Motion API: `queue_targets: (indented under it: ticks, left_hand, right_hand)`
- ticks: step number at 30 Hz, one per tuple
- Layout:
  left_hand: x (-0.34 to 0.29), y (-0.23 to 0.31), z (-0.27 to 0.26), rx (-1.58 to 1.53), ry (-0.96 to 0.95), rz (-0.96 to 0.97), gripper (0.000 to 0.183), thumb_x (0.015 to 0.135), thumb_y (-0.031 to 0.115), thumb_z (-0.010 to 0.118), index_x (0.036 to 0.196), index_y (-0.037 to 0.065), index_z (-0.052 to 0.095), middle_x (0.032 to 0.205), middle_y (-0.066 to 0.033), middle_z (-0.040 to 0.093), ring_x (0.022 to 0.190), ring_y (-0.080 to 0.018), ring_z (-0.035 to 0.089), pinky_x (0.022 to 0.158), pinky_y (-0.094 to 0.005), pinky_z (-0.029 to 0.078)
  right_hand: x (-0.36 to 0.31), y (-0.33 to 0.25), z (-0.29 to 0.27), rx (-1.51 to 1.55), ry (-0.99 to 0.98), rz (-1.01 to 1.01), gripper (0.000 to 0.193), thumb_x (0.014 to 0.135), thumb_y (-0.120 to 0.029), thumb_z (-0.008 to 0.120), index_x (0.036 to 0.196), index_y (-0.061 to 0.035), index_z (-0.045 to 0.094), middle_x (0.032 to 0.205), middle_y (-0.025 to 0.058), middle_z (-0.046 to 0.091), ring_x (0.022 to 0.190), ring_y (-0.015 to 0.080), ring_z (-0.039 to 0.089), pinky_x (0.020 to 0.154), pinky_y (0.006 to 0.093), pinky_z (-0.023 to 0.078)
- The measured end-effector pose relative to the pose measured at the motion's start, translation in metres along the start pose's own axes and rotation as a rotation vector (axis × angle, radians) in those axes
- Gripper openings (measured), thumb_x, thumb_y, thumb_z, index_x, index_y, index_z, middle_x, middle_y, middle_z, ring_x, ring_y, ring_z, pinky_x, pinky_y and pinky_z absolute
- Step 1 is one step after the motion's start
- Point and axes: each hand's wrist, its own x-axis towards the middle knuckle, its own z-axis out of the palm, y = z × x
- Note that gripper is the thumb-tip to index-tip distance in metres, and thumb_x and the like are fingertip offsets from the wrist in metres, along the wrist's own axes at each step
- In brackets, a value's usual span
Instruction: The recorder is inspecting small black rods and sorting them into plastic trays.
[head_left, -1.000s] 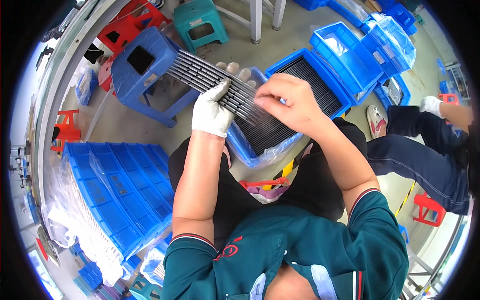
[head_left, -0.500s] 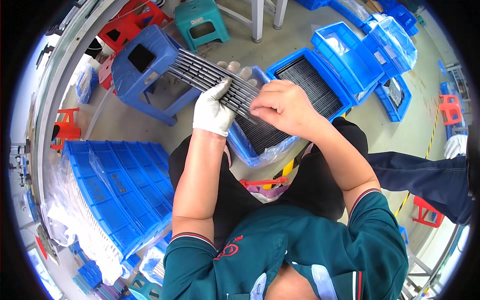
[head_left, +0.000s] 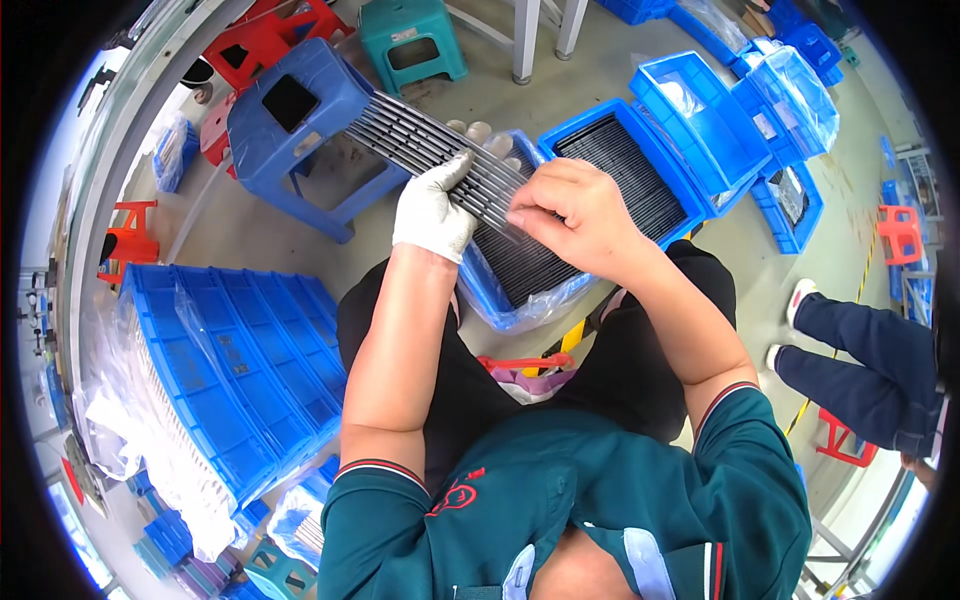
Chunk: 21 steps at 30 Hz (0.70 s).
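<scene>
My left hand, in a white glove, grips a flat bundle of thin dark rods that juts out to the upper left. My bare right hand pinches the near end of those rods, its fingertips against the glove. Both hands hover over a blue tray lined with clear plastic and filled with dark rods, resting on my lap. A second blue tray packed with the same dark rods lies just behind it.
A blue plastic stool stands at the upper left, a teal stool and red stools behind it. A stack of blue bins wrapped in plastic sits at my left. More blue bins lie upper right. Another person's legs are at the right.
The other person at the right has shifted, with legs lower and closer now. My hands and the rod bundle stay nearly where they were.
</scene>
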Motion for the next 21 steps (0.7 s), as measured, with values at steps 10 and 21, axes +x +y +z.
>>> queue_targets:
  ticks: [10, 21]
  left_hand:
    - [0.006, -0.004, -0.007, -0.046, -0.002, -0.04, 0.03, 0.092, -0.001, 0.041, 0.12, 0.006, 0.047, 0.122, -0.0182, 0.054, 0.119, -0.0395, 0.049, 0.101, -0.0595, 0.039]
    - [0.025, -0.028, -0.027, 0.13, 0.051, -0.227, 0.029, 0.089, 0.0, 0.043, 0.118, 0.002, 0.049, 0.114, -0.0226, 0.057, 0.109, -0.0433, 0.055, 0.09, -0.0608, 0.046]
  right_hand:
    - [-0.004, 0.003, 0.002, -0.1, -0.092, -0.068, 0.009, 0.068, -0.01, 0.071, 0.074, -0.0073, 0.064, 0.07, 0.005, 0.059, 0.07, 0.0239, 0.058, 0.064, 0.0339, 0.045]
    - [-0.004, 0.02, -0.06, 0.095, 0.178, 0.401, 0.01, 0.081, -0.009, 0.068, 0.086, -0.0013, 0.067, 0.08, 0.0048, 0.063, 0.075, 0.0126, 0.06, 0.069, 0.0256, 0.048]
